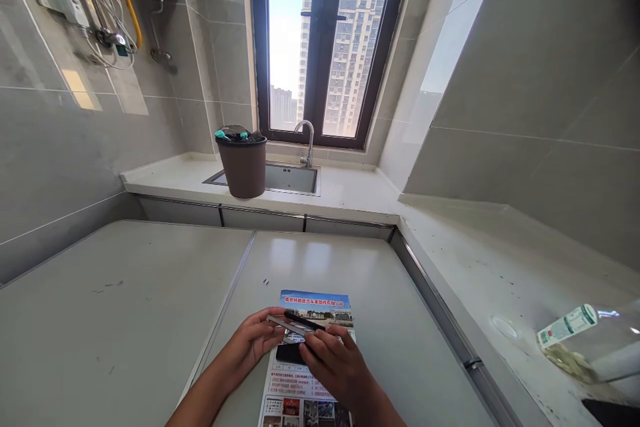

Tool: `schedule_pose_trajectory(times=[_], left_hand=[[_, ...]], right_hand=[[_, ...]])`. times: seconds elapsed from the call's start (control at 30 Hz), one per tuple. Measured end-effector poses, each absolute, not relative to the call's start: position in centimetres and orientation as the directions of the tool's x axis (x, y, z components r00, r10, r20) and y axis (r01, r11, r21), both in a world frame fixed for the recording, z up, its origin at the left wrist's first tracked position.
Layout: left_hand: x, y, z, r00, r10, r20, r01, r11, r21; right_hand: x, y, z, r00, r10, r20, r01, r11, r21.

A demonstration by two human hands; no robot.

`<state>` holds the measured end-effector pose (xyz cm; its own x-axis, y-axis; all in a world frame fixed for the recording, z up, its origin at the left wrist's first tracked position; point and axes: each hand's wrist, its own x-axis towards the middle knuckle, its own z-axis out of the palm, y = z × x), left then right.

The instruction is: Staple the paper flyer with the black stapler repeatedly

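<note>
Both hands are held over a printed leaflet [293, 383] on the table. My left hand [255, 340] is closed in a pinch at the left end of a thin silver metal strip [290, 325]. A slim black piece [305, 320] lies along the strip's far side; whether the two are joined I cannot tell. My right hand [337, 360] has its fingers closed around the right ends of both. Under them, a flat black object [290, 353] rests on the leaflet, partly hidden by the right fingers. Two tiny slivers [266, 281] lie beyond the left hand.
A brown bin [243, 167] with a black liner stands at the edge of the sink [295, 179], near the faucet [309, 143]. On the right counter [465, 260] are a clear container [610, 340] and a labelled green-and-white item [570, 327]. Dark flecks mark the left tabletop [120, 347].
</note>
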<state>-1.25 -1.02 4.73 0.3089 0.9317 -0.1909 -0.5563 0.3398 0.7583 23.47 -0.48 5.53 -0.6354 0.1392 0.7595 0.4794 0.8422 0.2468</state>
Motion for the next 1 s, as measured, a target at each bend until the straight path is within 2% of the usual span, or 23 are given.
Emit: schedule_pose_trajectory(times=[0.2,0.33,0.5,0.57,0.67,0.73,0.8,0.87,1.0], left_hand=[[-2.0,-0.6,4.2,0.354,0.919,-0.172,-0.642,0.373,0.670],[-2.0,-0.7,4.5,0.372,0.914,-0.163,-0.632,0.378,0.676],[-1.9,-0.7,4.5,0.355,0.915,-0.191,-0.608,0.381,0.697],[-2.0,-0.5,4.2,0.329,0.921,-0.209,-0.613,0.377,0.694],[-2.3,-0.3,3.6,0.286,0.923,-0.259,-0.612,0.383,0.691],[-2.4,-0.1,3.3,0.278,0.920,-0.278,-0.605,0.392,0.693],[-2.5,-0.2,3.3,0.272,0.917,-0.291,-0.603,0.398,0.692],[-2.4,-0.3,3.6,0.254,0.919,-0.301,-0.600,0.394,0.696],[-2.1,-0.5,4.5,0.228,0.941,-0.249,-0.578,0.337,0.743]], right_hand=[[23.6,-1.0,5.5,-0.656,0.141,0.741,0.519,0.797,0.308],[23.7,-1.3,5.8,-0.679,0.154,0.718,0.521,0.790,0.324],[23.8,-0.8,5.6,-0.620,0.174,0.765,0.542,0.800,0.257],[24.0,-0.2,5.2,-0.530,0.237,0.814,0.574,0.807,0.138],[24.4,0.9,4.6,-0.286,0.428,0.857,0.610,0.771,-0.181],[24.6,1.7,4.2,-0.132,0.577,0.806,0.585,0.702,-0.407],[24.9,2.2,3.9,-0.050,0.704,0.708,0.543,0.615,-0.573],[25.1,2.5,3.7,-0.032,0.777,0.629,0.499,0.558,-0.663],[24.8,2.4,3.5,-0.081,0.839,0.538,0.418,0.519,-0.746]])
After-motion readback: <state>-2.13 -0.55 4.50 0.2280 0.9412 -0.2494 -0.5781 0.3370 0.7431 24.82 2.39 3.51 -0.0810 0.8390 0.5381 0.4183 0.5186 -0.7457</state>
